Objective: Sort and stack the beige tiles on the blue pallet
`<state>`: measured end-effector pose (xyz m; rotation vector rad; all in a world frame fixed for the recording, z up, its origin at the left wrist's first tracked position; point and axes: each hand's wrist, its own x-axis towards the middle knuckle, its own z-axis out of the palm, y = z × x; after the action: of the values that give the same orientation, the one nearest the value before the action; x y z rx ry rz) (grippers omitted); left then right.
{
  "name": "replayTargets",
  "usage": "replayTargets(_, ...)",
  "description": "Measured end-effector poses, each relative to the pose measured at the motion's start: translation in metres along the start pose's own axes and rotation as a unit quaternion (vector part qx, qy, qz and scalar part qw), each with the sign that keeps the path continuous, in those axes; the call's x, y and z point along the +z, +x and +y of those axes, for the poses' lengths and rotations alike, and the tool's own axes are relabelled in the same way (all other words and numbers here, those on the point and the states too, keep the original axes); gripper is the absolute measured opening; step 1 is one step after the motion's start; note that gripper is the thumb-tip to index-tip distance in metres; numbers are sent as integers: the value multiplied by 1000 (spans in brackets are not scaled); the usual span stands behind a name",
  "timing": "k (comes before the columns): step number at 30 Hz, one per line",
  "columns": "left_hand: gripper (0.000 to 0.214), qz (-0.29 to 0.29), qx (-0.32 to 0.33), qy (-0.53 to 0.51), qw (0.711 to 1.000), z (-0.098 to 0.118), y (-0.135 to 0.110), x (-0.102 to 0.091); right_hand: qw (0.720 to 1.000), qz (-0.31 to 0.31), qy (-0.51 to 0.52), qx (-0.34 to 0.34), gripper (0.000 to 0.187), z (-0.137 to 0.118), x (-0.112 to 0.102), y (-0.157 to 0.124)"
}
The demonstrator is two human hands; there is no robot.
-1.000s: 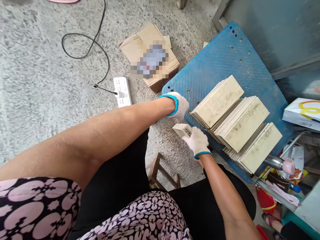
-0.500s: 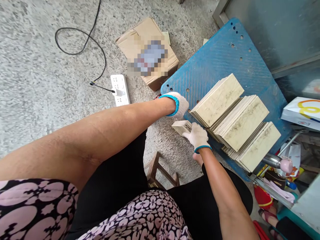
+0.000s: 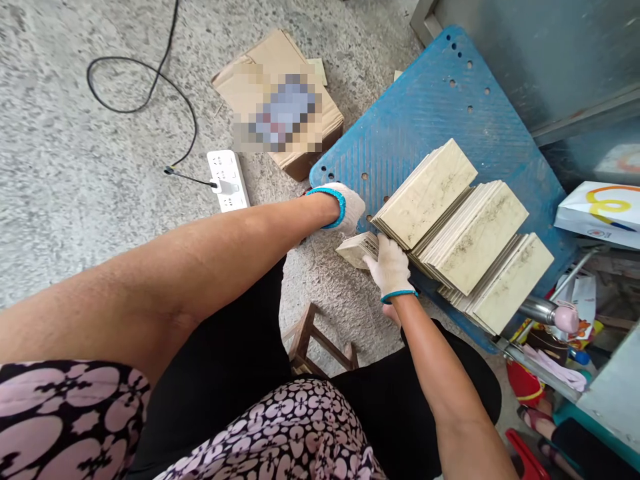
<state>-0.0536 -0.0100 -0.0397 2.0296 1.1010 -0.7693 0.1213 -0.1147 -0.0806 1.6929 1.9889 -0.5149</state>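
My left hand (image 3: 349, 208), in a white knit glove with a blue cuff, is at the near corner of a blue plastic platform (image 3: 410, 127). Its fingers point down, out of sight. Just below it is a small stack of pale tiles (image 3: 354, 249), tilted, with layered edges showing. My right hand (image 3: 391, 268), gloved the same way, grips that stack at its right side, thumb over the edge and fingers along the side. Right beside it on the platform lie three rows of cream marbled tiles (image 3: 487, 237), leaning in stacks.
A cardboard box (image 3: 320, 110) with a blurred-out item on top stands beyond my left arm. A white power strip (image 3: 227, 180) and black cable (image 3: 193, 120) lie on the concrete floor. A wooden stool (image 3: 303, 337) is between my legs. At right are a thermos (image 3: 543, 312) and another person's foot (image 3: 535, 419).
The whole view has shifted slightly, moving the scene left. My right hand has moved a little up along the small tile stack. My left hand keeps its place by the platform corner.
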Motion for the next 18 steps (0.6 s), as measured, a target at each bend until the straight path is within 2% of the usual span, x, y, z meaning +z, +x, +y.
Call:
replayTargets(5,53,-3,-1,17,1000,1,1,-2,999,31,27,-12,41,3,-12,-17)
replayTargets(8,50,4,-11,12,1000,4,1,-6,988,42,143,25,33,15,-17,-25)
replayTargets(11,52,14,-24,-5,1000,10,2,-12,949,81,285,105,40,27,-19,-29)
replayTargets(13,54,30,-33,-33,998,16,4,-17,932,108,314,146,49,33,-19,-29)
replayTargets(16,59,68,-50,-92,992,26,11,-23,932,117,299,169,58,38,-19,-25)
replayTargets(18,60,83,-53,-126,987,32,19,-26,945,81,282,143,54,41,-18,-18)
